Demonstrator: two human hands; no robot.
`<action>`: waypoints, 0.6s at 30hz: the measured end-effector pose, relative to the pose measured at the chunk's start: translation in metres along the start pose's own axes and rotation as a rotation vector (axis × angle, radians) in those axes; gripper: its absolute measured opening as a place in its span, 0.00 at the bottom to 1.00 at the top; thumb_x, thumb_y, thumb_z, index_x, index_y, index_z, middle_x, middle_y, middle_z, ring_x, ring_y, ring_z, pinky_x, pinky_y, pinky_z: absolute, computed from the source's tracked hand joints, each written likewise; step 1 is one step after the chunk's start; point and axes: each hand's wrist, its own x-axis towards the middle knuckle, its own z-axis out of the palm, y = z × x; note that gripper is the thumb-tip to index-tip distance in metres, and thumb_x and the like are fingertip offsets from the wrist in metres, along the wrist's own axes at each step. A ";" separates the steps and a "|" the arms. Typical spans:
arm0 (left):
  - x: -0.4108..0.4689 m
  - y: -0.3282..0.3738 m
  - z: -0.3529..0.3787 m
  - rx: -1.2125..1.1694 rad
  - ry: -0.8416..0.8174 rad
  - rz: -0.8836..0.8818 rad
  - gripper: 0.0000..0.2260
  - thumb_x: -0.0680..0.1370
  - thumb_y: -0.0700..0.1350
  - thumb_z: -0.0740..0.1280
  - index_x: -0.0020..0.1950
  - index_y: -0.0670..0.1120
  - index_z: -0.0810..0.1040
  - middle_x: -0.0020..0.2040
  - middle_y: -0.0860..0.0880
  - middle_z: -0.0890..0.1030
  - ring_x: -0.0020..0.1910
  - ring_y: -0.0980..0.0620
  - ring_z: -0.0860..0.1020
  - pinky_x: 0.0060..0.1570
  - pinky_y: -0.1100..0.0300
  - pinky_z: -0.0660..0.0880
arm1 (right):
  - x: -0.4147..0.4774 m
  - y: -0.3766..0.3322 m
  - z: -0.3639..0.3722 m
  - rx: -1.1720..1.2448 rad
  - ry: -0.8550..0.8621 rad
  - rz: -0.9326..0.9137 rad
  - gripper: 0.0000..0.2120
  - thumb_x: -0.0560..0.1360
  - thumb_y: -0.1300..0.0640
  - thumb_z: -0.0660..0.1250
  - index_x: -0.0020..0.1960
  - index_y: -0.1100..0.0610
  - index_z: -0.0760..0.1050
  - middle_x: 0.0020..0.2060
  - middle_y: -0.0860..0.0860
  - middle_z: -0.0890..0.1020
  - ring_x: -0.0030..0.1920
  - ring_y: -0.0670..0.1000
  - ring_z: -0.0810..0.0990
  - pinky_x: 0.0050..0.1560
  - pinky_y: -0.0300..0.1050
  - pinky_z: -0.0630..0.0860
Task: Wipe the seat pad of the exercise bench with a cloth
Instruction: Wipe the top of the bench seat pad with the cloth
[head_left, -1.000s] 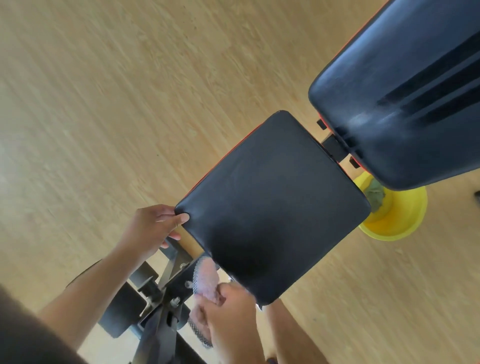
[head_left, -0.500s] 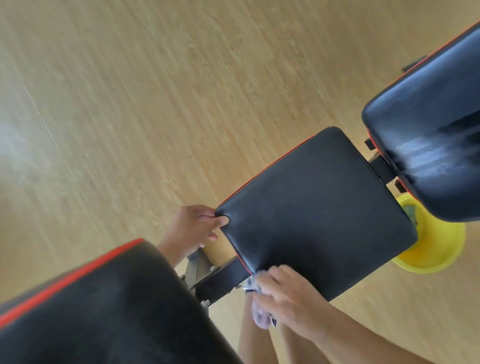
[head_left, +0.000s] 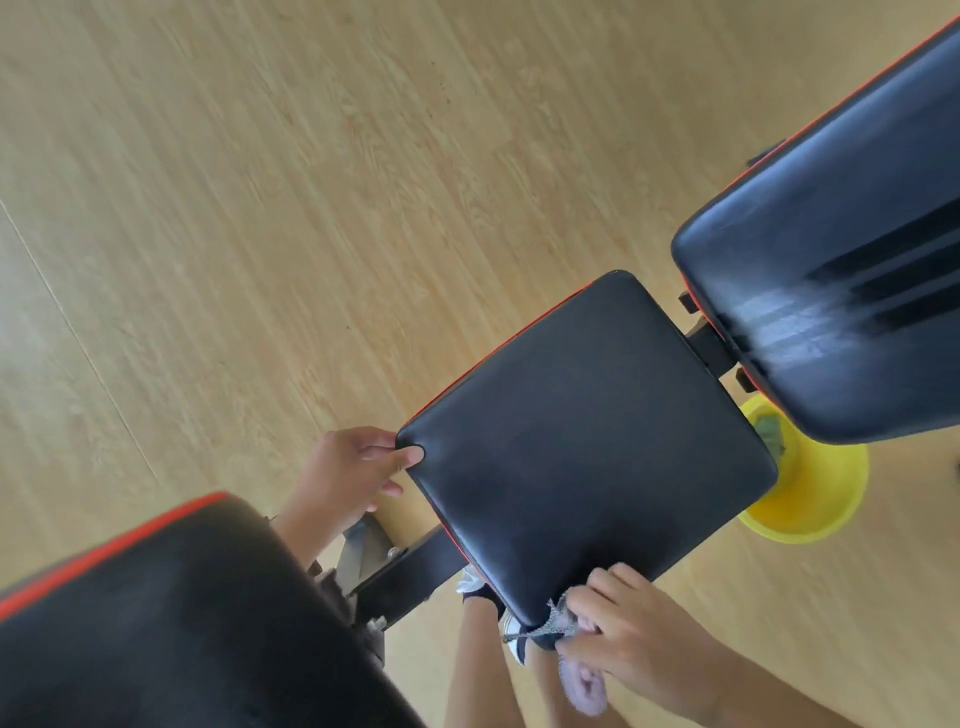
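The black seat pad (head_left: 582, 441) with red piping fills the middle of the head view, tilted on its frame. My left hand (head_left: 348, 475) grips the pad's left corner, thumb on top. My right hand (head_left: 634, 636) holds a bunched grey and pink cloth (head_left: 563, 631) pressed against the pad's near corner and lower edge. Part of the cloth hangs below my fingers.
The black backrest pad (head_left: 841, 291) sits at upper right, with a yellow bowl (head_left: 810, 499) on the wood floor beneath it. Another black pad with red trim (head_left: 171, 623) fills the lower left. The metal bench frame (head_left: 395, 571) runs under the seat. My legs and shoes are below.
My right hand has moved the cloth rightward along the seat pad's near edge to its corner. The left hand stays on the left corner. The camera has shifted.
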 end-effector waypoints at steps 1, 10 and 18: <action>0.000 0.000 0.000 0.002 0.005 -0.005 0.04 0.77 0.49 0.77 0.48 0.51 0.86 0.40 0.56 0.90 0.31 0.57 0.87 0.31 0.59 0.78 | 0.003 0.006 -0.004 0.009 0.011 0.004 0.13 0.72 0.66 0.63 0.37 0.49 0.69 0.35 0.50 0.69 0.36 0.54 0.64 0.37 0.47 0.61; -0.006 0.041 -0.026 0.242 -0.053 0.049 0.13 0.71 0.56 0.80 0.53 0.55 0.85 0.43 0.63 0.90 0.38 0.54 0.90 0.39 0.52 0.84 | 0.082 0.012 -0.028 0.222 0.551 0.724 0.12 0.77 0.60 0.68 0.37 0.61 0.86 0.35 0.55 0.77 0.37 0.59 0.74 0.35 0.55 0.76; -0.029 0.217 -0.085 0.685 -0.056 0.513 0.34 0.64 0.73 0.77 0.67 0.64 0.81 0.57 0.63 0.88 0.47 0.58 0.90 0.51 0.43 0.84 | 0.057 0.044 -0.101 0.574 0.726 1.088 0.07 0.73 0.66 0.73 0.41 0.55 0.83 0.42 0.47 0.74 0.46 0.51 0.77 0.45 0.46 0.81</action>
